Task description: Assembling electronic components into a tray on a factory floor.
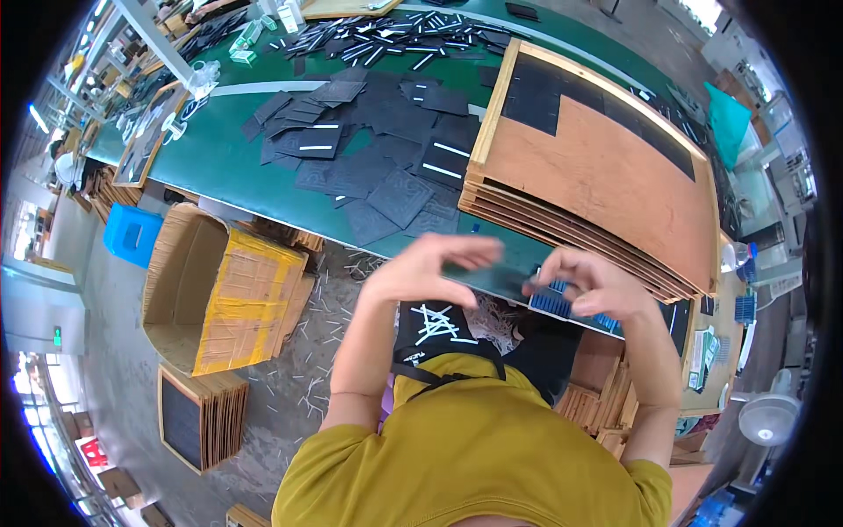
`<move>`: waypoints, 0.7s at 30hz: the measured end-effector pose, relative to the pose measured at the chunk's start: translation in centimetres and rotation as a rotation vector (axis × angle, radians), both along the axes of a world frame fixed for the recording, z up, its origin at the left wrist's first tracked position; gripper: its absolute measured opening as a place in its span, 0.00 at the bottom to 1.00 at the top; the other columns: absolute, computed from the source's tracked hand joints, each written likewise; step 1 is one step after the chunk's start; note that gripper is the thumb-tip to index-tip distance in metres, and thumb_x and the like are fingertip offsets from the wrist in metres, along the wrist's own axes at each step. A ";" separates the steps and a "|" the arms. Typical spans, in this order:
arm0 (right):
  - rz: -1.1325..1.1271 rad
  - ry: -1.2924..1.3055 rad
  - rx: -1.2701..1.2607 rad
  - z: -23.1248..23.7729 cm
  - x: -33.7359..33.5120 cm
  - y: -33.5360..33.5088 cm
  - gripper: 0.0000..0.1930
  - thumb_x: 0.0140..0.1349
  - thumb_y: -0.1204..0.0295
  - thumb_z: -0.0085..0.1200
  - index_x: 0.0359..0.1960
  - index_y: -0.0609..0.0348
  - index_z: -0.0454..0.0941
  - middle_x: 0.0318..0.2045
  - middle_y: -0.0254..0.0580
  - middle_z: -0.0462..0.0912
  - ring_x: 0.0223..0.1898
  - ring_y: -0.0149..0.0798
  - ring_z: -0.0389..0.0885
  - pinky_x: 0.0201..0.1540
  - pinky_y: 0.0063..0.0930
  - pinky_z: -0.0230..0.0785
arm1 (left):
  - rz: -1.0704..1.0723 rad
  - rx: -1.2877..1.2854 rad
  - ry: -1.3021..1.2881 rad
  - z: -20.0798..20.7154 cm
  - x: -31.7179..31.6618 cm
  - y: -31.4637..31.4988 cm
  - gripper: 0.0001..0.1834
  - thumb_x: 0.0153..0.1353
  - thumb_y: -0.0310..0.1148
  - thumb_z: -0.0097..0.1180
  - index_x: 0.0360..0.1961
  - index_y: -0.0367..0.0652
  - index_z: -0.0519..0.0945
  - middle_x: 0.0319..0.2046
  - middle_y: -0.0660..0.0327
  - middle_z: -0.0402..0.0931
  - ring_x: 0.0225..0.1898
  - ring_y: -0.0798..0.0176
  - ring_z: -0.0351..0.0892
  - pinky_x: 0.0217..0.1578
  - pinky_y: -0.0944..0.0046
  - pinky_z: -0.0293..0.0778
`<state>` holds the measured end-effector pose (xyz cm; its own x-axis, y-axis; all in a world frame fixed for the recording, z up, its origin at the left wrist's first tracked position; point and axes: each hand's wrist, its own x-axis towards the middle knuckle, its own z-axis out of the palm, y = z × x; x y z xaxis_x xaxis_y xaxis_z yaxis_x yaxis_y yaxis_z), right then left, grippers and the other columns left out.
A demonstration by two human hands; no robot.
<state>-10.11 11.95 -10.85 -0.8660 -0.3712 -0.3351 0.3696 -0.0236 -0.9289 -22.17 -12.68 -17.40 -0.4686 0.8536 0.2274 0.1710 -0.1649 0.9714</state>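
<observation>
My left hand (pixel 430 270) is in the air over the table's near edge, fingers stretched out and thumb apart, with nothing in it. To its right, my right hand (pixel 601 285) has its fingers curled in toward the thumb. A small dark blurred thing shows at its fingertips, too smeared to name. Beneath the right hand is a blue ribbed plastic piece (pixel 549 302), partly hidden. Black square sheets (pixel 399 198) lie in a loose heap beyond my left hand, some with white strips on them. Several white strips (pixel 436 323) rest on the dark cloth at my lap.
A stack of wood-framed boards (pixel 606 176) stands on the green table (pixel 211 198) at the right. More black pieces (pixel 386 39) pile up at the far side. On the left are an open cardboard box (pixel 250 303), a blue bin (pixel 132 235) and stacked frames (pixel 219 417). White scraps litter the floor.
</observation>
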 end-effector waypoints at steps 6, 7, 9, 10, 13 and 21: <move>-0.271 0.745 0.922 3.1 -6.8 1.9 0.22 0.44 0.71 0.61 0.42 0.59 0.68 0.46 0.43 0.71 0.54 0.40 0.67 0.58 0.28 0.56 | 0.990 -0.546 0.804 -4.1 -3.8 -3.4 0.25 0.37 0.38 0.69 0.37 0.40 0.75 0.49 0.50 0.70 0.51 0.47 0.67 0.52 0.54 0.63; -0.245 0.856 0.988 2.5 -7.9 2.7 0.22 0.45 0.70 0.62 0.42 0.58 0.69 0.52 0.47 0.70 0.57 0.46 0.66 0.59 0.32 0.56 | 0.979 -0.527 0.817 -4.5 -4.1 -3.4 0.25 0.37 0.38 0.69 0.37 0.40 0.75 0.49 0.50 0.70 0.51 0.47 0.67 0.52 0.54 0.63; -0.187 0.751 1.029 1.9 -9.6 3.2 0.22 0.47 0.68 0.62 0.43 0.56 0.69 0.57 0.51 0.66 0.59 0.49 0.63 0.60 0.35 0.56 | 0.911 -0.637 0.743 -5.0 -4.3 -3.6 0.28 0.35 0.39 0.70 0.39 0.41 0.75 0.49 0.49 0.70 0.51 0.46 0.67 0.51 0.54 0.64; -0.202 0.752 1.035 2.0 -10.1 3.2 0.22 0.47 0.68 0.62 0.43 0.56 0.69 0.57 0.51 0.66 0.59 0.49 0.63 0.60 0.35 0.56 | 0.897 -0.579 0.859 -5.0 -4.4 -3.7 0.24 0.39 0.38 0.67 0.38 0.40 0.75 0.44 0.49 0.74 0.47 0.47 0.71 0.47 0.54 0.66; -0.170 0.654 1.051 2.2 -11.3 3.2 0.22 0.48 0.66 0.62 0.45 0.55 0.69 0.60 0.53 0.63 0.61 0.49 0.61 0.61 0.35 0.55 | 0.823 -0.556 0.727 -3.5 -4.1 -3.9 0.19 0.44 0.36 0.63 0.37 0.37 0.76 0.35 0.50 0.77 0.38 0.47 0.76 0.42 0.54 0.70; -0.099 0.644 1.015 1.6 -12.9 3.2 0.26 0.50 0.61 0.61 0.49 0.55 0.69 0.62 0.53 0.59 0.64 0.49 0.58 0.63 0.36 0.53 | 1.096 -0.227 0.629 -7.3 -4.0 -5.5 0.07 0.57 0.26 0.52 0.36 0.36 0.77 0.26 0.50 0.77 0.27 0.52 0.76 0.30 0.59 0.71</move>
